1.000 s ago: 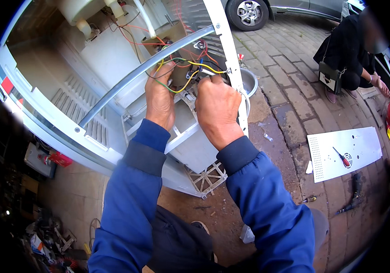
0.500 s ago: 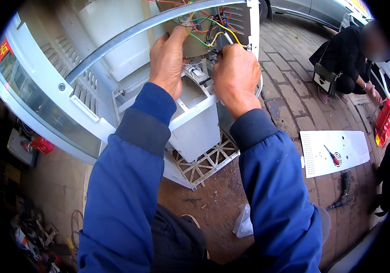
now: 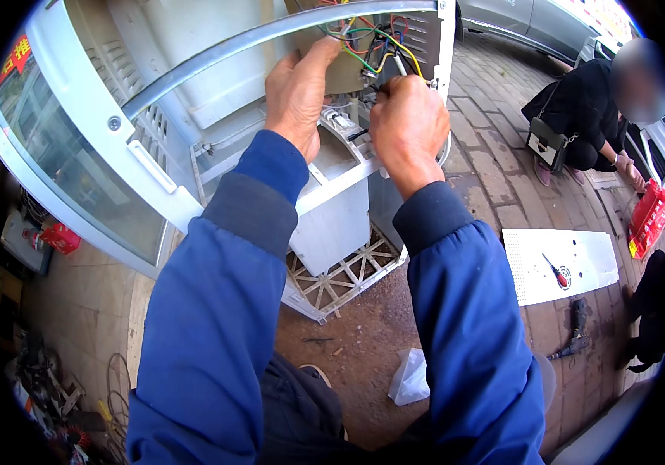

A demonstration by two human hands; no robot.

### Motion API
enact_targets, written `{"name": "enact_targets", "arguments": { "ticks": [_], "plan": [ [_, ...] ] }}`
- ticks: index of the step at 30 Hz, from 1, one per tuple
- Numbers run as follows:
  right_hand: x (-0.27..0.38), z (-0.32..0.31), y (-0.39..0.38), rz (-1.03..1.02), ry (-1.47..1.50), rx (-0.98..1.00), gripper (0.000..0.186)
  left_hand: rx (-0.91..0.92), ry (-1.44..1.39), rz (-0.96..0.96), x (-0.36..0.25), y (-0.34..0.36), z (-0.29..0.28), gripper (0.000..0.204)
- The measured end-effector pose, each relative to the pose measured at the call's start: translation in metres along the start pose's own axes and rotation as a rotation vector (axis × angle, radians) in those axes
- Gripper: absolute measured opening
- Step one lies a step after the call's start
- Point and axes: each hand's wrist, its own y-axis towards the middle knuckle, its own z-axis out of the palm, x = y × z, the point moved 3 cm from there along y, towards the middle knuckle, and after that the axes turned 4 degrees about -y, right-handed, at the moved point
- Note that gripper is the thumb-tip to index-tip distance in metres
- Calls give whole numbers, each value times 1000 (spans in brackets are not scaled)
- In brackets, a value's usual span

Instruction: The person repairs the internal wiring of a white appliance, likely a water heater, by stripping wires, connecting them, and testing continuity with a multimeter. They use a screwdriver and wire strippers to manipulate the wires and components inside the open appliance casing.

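A white appliance cabinet [image 3: 163, 203] with an open back stands before me, a curved metal rail [image 3: 259, 43] across its top. My left hand [image 3: 295, 99] is inside it beneath the rail, thumb raised by the coloured wires [image 3: 375, 54]. Its other fingers curl out of sight, and what they hold is hidden. My right hand [image 3: 410, 128] is closed in a fist just below the wires, beside a white cable end [image 3: 400, 65]. Something dark shows at its fingertips, too covered to name. Below both hands sits a white box-shaped part [image 3: 334, 229] above a lattice base [image 3: 340, 279].
Right, on the paving, lie a white perforated panel [image 3: 530, 267] with a screwdriver [image 3: 557, 273] on it, and a power drill [image 3: 575, 332]. A crouching person [image 3: 580, 108] reaches toward a red bag [image 3: 650, 221]. A plastic bag [image 3: 410, 377] lies near my feet; cluttered tools [image 3: 53, 387] lie left.
The view has shifted slightly, so the cabinet and panel sit a little differently in it. Both hands stay at the wires, with the right fist turned a little.
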Motion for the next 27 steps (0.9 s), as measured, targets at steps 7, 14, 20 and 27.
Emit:
{"name": "enact_targets", "arguments": {
  "ticks": [7,14,20,27],
  "plan": [
    [0,1,0,7,-7,29,16,2,-2,-5,0,1,-2,41],
    [1,5,1,-5,-56,46,15,27,-24,-5,2,3,-3,41],
    [2,2,-1,5,-27,47,16,3,-7,-11,2,2,-2,40],
    [0,4,-1,-12,-16,-16,10,4,11,3,2,3,-1,40]
  ]
}}
